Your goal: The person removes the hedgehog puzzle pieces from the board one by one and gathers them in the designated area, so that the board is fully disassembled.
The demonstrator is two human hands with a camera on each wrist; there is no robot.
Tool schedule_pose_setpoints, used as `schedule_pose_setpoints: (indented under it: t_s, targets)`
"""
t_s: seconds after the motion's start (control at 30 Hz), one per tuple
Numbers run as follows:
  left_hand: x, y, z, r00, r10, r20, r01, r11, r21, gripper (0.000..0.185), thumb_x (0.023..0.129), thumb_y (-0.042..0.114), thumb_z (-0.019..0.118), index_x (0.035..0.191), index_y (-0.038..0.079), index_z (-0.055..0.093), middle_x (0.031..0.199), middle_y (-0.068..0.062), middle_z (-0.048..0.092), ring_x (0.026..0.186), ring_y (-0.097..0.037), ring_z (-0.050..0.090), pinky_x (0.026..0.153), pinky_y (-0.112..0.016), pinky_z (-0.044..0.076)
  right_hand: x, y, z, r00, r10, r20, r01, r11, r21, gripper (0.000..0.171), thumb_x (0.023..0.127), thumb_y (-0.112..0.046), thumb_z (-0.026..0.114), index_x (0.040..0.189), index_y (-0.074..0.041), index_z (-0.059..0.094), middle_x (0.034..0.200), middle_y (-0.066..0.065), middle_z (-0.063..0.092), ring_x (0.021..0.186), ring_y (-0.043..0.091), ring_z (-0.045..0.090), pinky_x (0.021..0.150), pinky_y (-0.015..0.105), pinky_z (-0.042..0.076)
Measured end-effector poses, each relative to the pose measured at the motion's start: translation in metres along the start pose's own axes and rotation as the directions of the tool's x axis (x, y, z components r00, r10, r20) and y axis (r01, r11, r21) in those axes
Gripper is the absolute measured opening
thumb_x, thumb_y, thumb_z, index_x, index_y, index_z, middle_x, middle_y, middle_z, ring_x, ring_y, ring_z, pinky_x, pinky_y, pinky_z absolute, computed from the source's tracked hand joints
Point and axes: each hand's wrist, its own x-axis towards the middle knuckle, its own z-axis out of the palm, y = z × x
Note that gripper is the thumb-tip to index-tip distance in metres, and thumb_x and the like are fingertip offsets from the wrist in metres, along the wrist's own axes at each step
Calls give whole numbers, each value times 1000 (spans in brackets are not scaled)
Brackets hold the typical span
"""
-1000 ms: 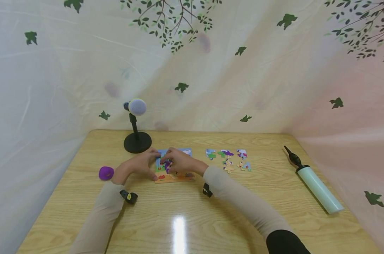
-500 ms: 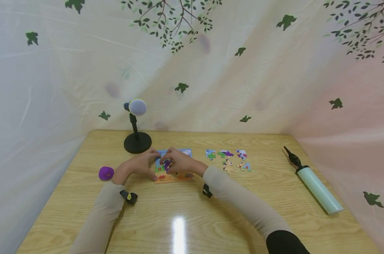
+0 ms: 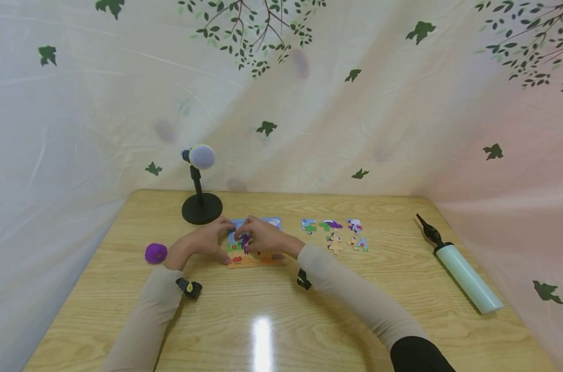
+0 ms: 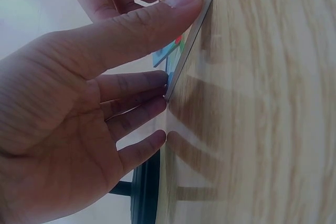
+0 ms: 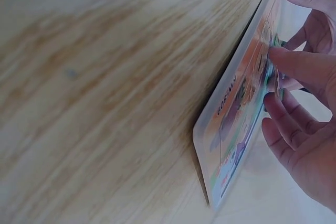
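Observation:
A colourful jigsaw board (image 3: 258, 262) lies on the table in front of me. At its left side my left hand (image 3: 207, 240) spreads thumb and fingers; in the left wrist view the thumb (image 4: 152, 22) rests on the board near its edge, the other fingers touching the rim. Over the board's middle, my right hand (image 3: 267, 236) pinches a small puzzle piece (image 5: 279, 80) between thumb and fingers. That piece stands tilted against the picture, and the hand hides part of it. Right of the board lie several loose puzzle pieces (image 3: 335, 244).
A black round-based stand (image 3: 202, 208) with a pale disc head stands behind my left hand. A round purple object (image 3: 155, 253) sits left of my left wrist. A pale green hand pump (image 3: 467, 276) lies along the right side of the table.

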Motion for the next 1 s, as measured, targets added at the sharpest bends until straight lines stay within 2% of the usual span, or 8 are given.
schedule_pose_setpoints:
  t_s: [0.5,0.63,0.73,1.0]
  targets:
    - [0,2,0,1000,22,-9,-21,1000,7,89,71,28,94,140,-9,52,141,-24,45,132,-42,47,113,-58,42,1,4,1,998,-34,-48,30,996,-79,34,90,-7,75,124,-13,73,119,8,62,102,17,58,83,23,52]
    - [0,2,0,1000,3,-1,-3,1000,-10,88,72,27,93,141,-8,51,142,-23,45,133,-42,46,114,-58,41,1,5,1,997,-42,-66,35,994,-102,33,90,-9,76,122,-14,74,119,8,64,104,19,59,83,24,51]
    - [0,2,0,1000,-15,4,15,1000,-26,88,72,26,93,142,-8,51,143,-23,44,135,-41,45,116,-57,40,0,5,1,996,-45,-79,37,994,-107,32,89,-10,77,121,-14,75,119,8,65,106,21,59,85,26,51]
    - [1,2,0,1000,-10,-3,10,1000,-6,89,71,26,93,141,-8,51,145,-26,43,136,-44,44,116,-60,38,-6,5,0,988,-89,-124,75,991,-114,30,88,-7,76,117,-14,76,117,9,67,106,25,60,88,35,50]
